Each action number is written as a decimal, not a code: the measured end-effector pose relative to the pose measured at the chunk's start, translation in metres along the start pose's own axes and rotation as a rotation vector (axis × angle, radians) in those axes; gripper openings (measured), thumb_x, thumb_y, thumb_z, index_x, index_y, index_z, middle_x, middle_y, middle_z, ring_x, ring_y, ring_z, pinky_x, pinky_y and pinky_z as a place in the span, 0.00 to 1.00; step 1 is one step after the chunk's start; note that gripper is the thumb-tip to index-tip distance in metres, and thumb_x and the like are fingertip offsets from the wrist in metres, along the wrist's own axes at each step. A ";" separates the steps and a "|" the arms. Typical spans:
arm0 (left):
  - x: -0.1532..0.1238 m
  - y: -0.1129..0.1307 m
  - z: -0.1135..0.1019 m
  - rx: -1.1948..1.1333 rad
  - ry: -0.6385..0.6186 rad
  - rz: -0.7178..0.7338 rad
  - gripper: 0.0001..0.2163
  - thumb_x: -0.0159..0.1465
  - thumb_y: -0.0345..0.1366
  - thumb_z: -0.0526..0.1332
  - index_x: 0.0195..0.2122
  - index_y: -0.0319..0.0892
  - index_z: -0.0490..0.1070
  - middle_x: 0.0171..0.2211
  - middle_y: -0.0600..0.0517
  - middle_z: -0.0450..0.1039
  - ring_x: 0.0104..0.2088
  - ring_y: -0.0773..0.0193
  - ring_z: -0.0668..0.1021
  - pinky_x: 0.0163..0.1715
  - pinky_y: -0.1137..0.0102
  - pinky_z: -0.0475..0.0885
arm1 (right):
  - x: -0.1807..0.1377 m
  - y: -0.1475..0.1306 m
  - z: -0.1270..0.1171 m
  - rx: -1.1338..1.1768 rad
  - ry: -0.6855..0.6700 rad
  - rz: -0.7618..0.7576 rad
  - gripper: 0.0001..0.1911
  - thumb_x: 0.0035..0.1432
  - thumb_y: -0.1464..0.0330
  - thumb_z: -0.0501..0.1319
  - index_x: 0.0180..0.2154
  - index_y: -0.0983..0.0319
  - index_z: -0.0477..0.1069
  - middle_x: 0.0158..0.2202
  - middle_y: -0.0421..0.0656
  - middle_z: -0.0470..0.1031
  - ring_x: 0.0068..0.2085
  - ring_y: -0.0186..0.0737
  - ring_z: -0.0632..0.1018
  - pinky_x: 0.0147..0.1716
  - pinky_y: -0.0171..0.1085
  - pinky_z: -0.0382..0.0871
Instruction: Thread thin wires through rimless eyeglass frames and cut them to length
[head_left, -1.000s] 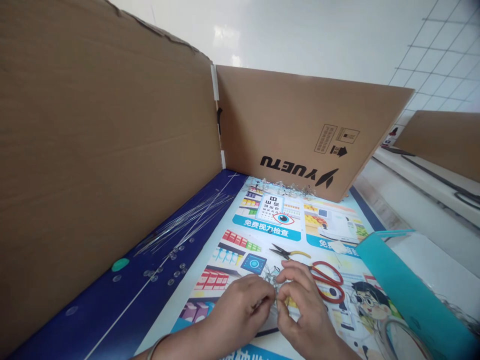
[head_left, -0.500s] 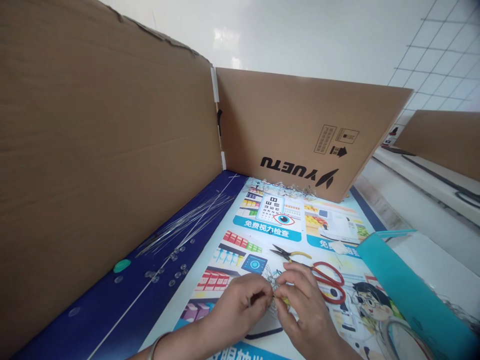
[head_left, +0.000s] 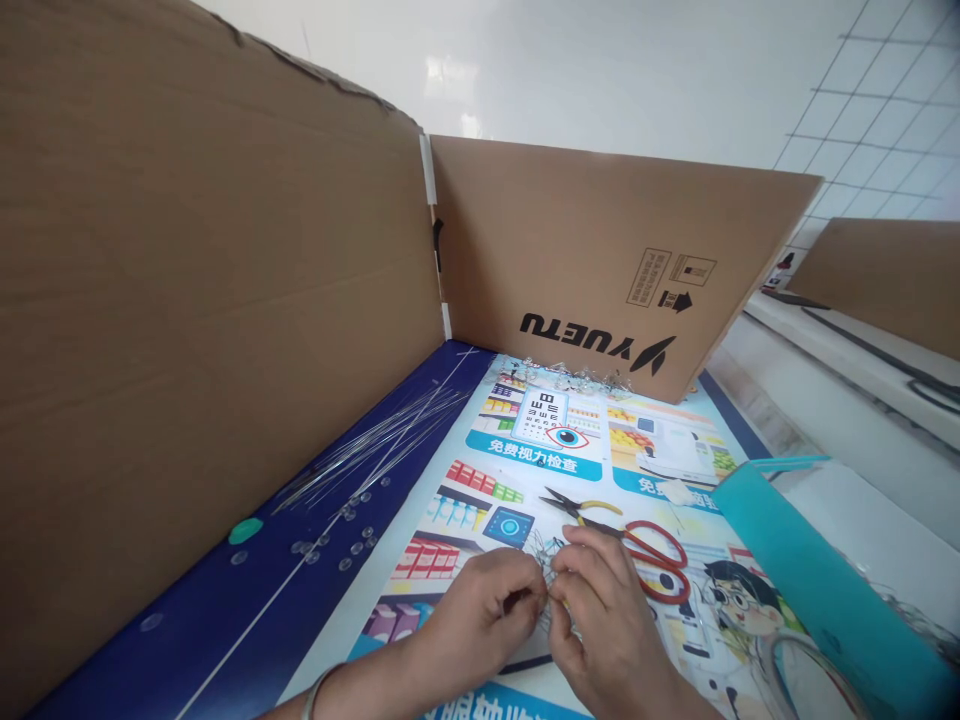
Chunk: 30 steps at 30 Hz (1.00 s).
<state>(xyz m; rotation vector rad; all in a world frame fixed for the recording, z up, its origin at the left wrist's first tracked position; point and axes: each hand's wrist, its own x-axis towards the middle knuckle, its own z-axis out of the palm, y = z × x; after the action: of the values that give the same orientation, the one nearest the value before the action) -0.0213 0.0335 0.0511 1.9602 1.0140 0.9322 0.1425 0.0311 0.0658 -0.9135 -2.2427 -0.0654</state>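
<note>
My left hand (head_left: 484, 615) and my right hand (head_left: 600, 615) meet low in the middle of the view, fingertips pinched together on a small tangle of thin wire with clear beads (head_left: 547, 560). Both hands rest over a colourful printed poster (head_left: 540, 450) that covers the table. Just beyond my right hand lie red-handled scissors (head_left: 660, 560) and yellow-handled pliers (head_left: 581, 505).
Tall cardboard walls stand at the left (head_left: 210, 280) and at the back (head_left: 600, 260). A bundle of straight thin wires (head_left: 375, 440) and several clear beads (head_left: 337, 540) lie on the blue strip at the left. A teal box (head_left: 810, 580) sits at the right.
Both hands have crept slightly up and toward each other while working the wire piece. Nothing else has moved.
</note>
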 end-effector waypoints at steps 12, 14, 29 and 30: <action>0.004 0.003 -0.005 -0.003 -0.059 -0.117 0.06 0.57 0.25 0.52 0.27 0.40 0.64 0.24 0.56 0.67 0.25 0.69 0.68 0.26 0.76 0.61 | -0.001 0.004 -0.002 0.050 -0.006 0.039 0.09 0.49 0.81 0.53 0.30 0.63 0.65 0.34 0.46 0.68 0.46 0.48 0.68 0.44 0.50 0.64; 0.004 0.002 -0.005 0.010 -0.067 -0.136 0.06 0.56 0.24 0.52 0.27 0.41 0.65 0.24 0.57 0.67 0.25 0.69 0.68 0.26 0.76 0.61 | -0.002 0.006 -0.003 0.066 0.007 0.039 0.09 0.49 0.81 0.53 0.31 0.62 0.64 0.35 0.46 0.68 0.47 0.48 0.67 0.45 0.51 0.63; 0.004 -0.009 0.002 -0.900 0.054 -0.345 0.10 0.54 0.36 0.65 0.29 0.39 0.63 0.24 0.54 0.71 0.23 0.72 0.69 0.24 0.77 0.61 | -0.007 0.008 0.008 0.352 0.048 0.170 0.11 0.46 0.81 0.53 0.28 0.59 0.63 0.33 0.42 0.67 0.44 0.45 0.68 0.43 0.47 0.64; 0.003 -0.009 0.003 -0.875 0.070 -0.332 0.10 0.54 0.36 0.65 0.28 0.39 0.63 0.24 0.54 0.71 0.23 0.71 0.69 0.25 0.76 0.62 | -0.008 0.008 0.009 0.352 0.052 0.169 0.11 0.45 0.81 0.53 0.28 0.60 0.63 0.33 0.42 0.67 0.44 0.45 0.68 0.43 0.47 0.64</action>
<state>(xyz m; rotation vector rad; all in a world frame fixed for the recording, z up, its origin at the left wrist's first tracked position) -0.0201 0.0393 0.0425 1.0075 0.7437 1.0211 0.1459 0.0353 0.0525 -0.8897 -2.0337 0.3665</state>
